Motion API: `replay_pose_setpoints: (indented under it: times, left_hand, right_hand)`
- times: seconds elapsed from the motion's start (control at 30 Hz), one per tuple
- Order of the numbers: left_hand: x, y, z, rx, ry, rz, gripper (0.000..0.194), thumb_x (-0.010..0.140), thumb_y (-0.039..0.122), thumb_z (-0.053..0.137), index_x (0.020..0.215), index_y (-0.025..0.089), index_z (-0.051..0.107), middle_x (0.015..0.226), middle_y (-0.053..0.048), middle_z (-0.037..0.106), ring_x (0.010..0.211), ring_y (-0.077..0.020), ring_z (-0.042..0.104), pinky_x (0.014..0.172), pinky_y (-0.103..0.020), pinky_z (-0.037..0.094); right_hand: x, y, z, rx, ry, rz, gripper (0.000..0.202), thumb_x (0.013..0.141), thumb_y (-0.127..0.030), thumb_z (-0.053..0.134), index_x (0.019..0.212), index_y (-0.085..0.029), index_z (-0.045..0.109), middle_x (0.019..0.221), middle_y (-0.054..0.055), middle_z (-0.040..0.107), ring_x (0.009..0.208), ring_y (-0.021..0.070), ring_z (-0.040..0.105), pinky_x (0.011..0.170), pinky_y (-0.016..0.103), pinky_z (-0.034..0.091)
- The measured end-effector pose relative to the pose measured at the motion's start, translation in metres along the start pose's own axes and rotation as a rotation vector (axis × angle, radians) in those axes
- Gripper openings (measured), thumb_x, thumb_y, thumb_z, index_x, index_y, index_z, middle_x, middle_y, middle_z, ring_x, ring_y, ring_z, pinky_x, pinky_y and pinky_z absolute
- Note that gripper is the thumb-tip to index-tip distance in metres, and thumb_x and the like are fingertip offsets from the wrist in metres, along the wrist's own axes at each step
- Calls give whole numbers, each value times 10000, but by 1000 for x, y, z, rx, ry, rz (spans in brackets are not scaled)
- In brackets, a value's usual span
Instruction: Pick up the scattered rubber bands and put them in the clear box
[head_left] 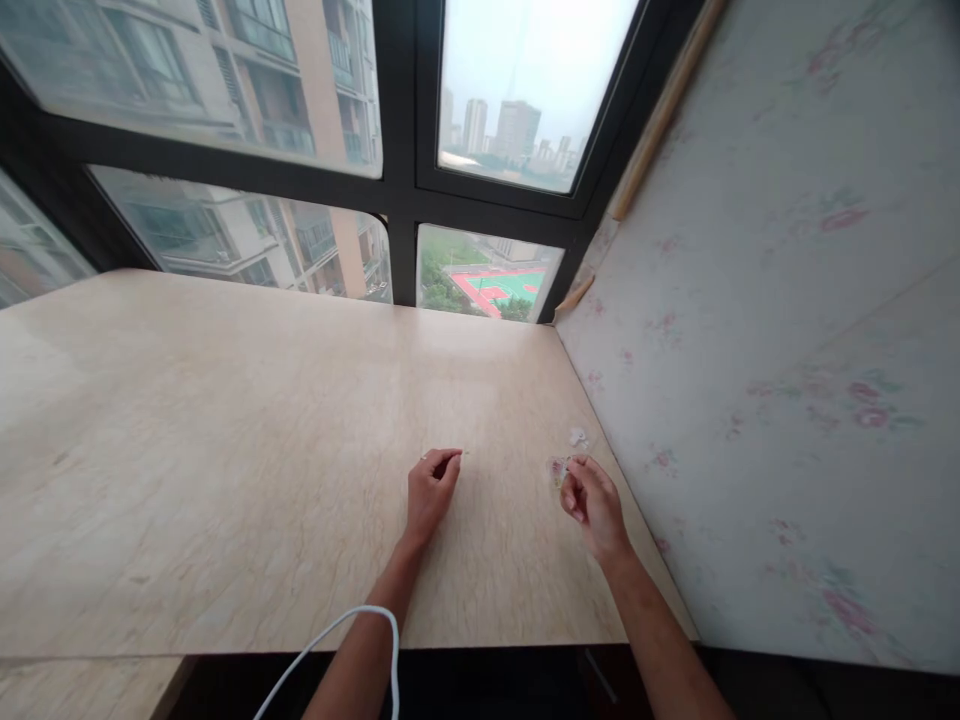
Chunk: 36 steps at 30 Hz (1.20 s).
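My left hand (433, 485) hovers at or rests on the marble-look counter, thumb and forefinger pinched together. A tiny pale thing (466, 453) shows at the fingertips, too small to name. My right hand (592, 495) is closed, with thumb and forefinger pressed together at the edge of a small clear container (556, 470) holding tiny coloured bits. Whether those fingers grip the container or something small from it, I cannot tell. Just beyond the right hand lies a small whitish, see-through piece (577, 437), near the wall.
The beige counter (225, 450) runs back to dark-framed windows (401, 200). A flower-patterned wall (765, 330) bounds the right side, close to my right arm. A white cable (330, 628) loops over my left forearm. Below the counter's front edge it is dark.
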<state>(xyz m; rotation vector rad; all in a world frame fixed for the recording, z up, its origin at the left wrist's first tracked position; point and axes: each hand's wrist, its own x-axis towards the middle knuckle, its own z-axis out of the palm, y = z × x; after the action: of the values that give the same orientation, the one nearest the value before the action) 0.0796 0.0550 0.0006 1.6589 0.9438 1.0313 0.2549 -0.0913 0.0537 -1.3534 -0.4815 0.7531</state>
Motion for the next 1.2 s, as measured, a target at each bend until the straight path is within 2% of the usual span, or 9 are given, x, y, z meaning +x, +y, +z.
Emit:
replay_pose_setpoints:
  times: [0.13,0.27,0.37,0.53,0.77,1.03,1.2]
  left_hand:
    - [0,1,0,8,-10,-13,223,820,336,551,864,181,705,888,-51,706,820,-184,654,738,-301,505]
    - [0,2,0,20,-10,-27,236,807,358,559,856,179,705,890,-55,706,829,-193,651,749,-310,509]
    - [-1,3,0,28,-10,-30,245,803,367,560,859,178,705,895,-59,707,835,-197,653,755,-315,512]
    - [-2,4,1,53,3,-25,247,800,373,559,854,182,707,888,-58,709,823,-197,656,745,-317,519]
    - [-2,4,2,64,13,-20,244,794,376,567,848,184,708,872,-56,711,805,-194,655,731,-310,525]
    - [-2,4,2,64,14,-19,235,800,366,564,851,186,708,876,-54,710,812,-192,657,717,-303,525]
    - [-2,3,2,61,17,-15,229,804,358,562,849,187,708,869,-54,710,796,-188,658,725,-308,526]
  right_hand:
    - [-13,6,-40,-70,196,-22,315,724,-446,698,765,-208,495,413,-89,457,336,47,285,325,153,158]
    - [-17,9,-57,-137,259,-44,326,721,-453,701,809,-197,519,426,-85,464,352,52,302,329,151,188]
    - [-13,11,-61,-243,258,-37,340,716,-479,687,819,-194,533,428,-84,459,354,58,307,329,158,198]
    - [-2,13,-68,-469,156,-29,327,744,-516,618,764,-199,543,410,-77,448,335,74,316,343,190,208]
    - [1,10,-71,-849,138,-156,266,790,-450,543,754,-198,619,449,-53,476,428,129,460,446,228,299]
    - [-16,20,-81,-807,229,-186,328,811,-497,542,829,-183,634,487,-60,415,464,130,423,464,230,333]
    - [-34,37,-86,-817,195,-214,324,827,-484,548,841,-175,645,530,-39,461,506,137,442,489,236,359]
